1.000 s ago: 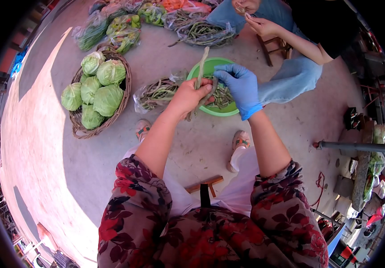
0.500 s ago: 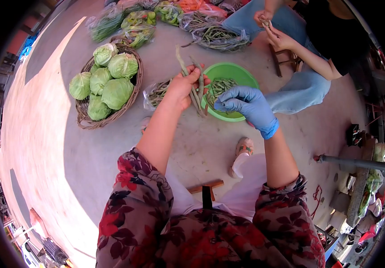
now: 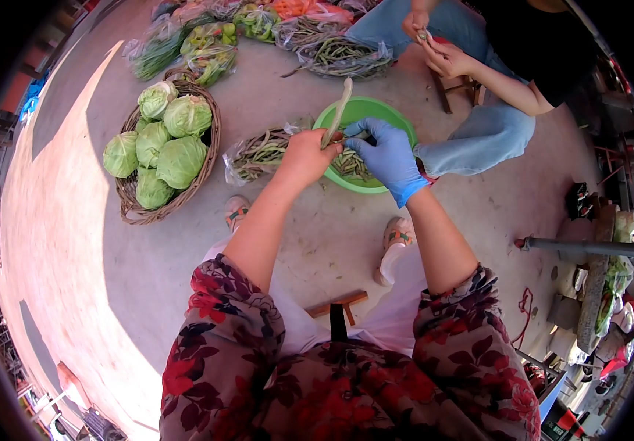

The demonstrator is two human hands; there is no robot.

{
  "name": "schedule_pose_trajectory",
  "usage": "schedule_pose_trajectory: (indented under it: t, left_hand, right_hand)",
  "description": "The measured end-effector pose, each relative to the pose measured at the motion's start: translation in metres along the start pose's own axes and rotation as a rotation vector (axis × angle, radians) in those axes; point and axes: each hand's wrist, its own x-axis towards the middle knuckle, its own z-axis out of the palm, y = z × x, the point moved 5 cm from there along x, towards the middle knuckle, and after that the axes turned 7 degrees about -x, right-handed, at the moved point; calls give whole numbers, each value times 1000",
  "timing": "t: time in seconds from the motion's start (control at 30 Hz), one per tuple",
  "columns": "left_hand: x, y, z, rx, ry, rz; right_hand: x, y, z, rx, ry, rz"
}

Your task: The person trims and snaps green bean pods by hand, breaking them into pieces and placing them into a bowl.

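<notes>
My bare left hand (image 3: 308,156) is closed around a long, pale green bean (image 3: 340,106) that points up and away from me. My right hand (image 3: 387,156) wears a blue glove, its thumb and fingers pinched beside the left fingertips. The bean's lower end seems to lie between the two hands, though the fingers partly hide it. Beneath both hands stands a green basin (image 3: 403,125) containing short broken bean pieces (image 3: 352,165). To the left of my left hand, a clear plastic bag of whole beans (image 3: 257,153) lies on the floor.
A wicker basket (image 3: 215,126) of cabbages (image 3: 181,162) stands at the left. Bagged vegetables, including another bag of beans (image 3: 343,55), line the far side. A co-worker in jeans (image 3: 482,143) sits at the upper right, hands together. A metal pole (image 3: 582,246) juts in from the right.
My hands have come together over the basin, the gloved one moving left to meet the other. Several beans showed in my left hand before; now one sticks up clearly. The view has shifted slightly.
</notes>
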Motion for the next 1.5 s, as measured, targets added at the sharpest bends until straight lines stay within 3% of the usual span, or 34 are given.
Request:
schedule_pose_trajectory:
  t: [0.2, 0.27, 0.3, 0.4, 0.47, 0.6, 0.7, 0.73, 0.83, 0.93, 1.03, 1.07, 1.2, 1.3, 1.4, 1.5]
  left_hand:
    - [-4, 2, 1, 323, 10, 16]
    - [-6, 8, 8, 362, 10, -10]
    - [-5, 5, 7, 198, 18, -49]
    - [2, -7, 4, -347, 0, -172]
    - [4, -13, 7, -777, -83, -261]
    - [-2, -1, 4, -938, -94, -347]
    - [-2, -5, 4, -962, -95, -392]
    - [-1, -9, 5, -964, -103, -384]
    - [-3, -10, 6, -983, -145, -396]
    - [-4, -6, 10, -995, -185, -415]
    - [-3, -2, 13, -1012, -197, -395]
    - [-4, 0, 14, -1018, -199, -386]
    - [-5, 0, 15, -889, -203, -436]
    - [-4, -10, 12, -662, -176, -418]
    - [-1, -12, 12, -520, -139, -322]
    - [1, -12, 13, -447, -113, -279]
  right_hand:
    - [-10, -20, 5, -718, 190, -592]
    - [-7, -13, 13, -741, 157, -518]
    - [-6, -10, 16, -751, 141, -480]
    - [-5, -6, 2, -215, 248, -376]
    - [-1, 4, 3, 158, 158, -176]
    - [7, 5, -2, 733, 7, 51]
    - [14, 23, -17, 973, 81, 116]
    - [16, 28, -27, 846, 135, 140]
    - [15, 30, -52, -164, 466, -75]
    - [8, 11, -50, -596, 554, -214]
    - [8, 10, -18, 162, 93, -143]
    - [6, 6, -11, 109, 53, -237]
    - [11, 20, -15, 358, 35, -14]
    - [12, 17, -25, 253, 73, -105]
    - [-5, -24, -31, -509, 389, -624]
    - [-7, -12, -10, -643, 171, -627]
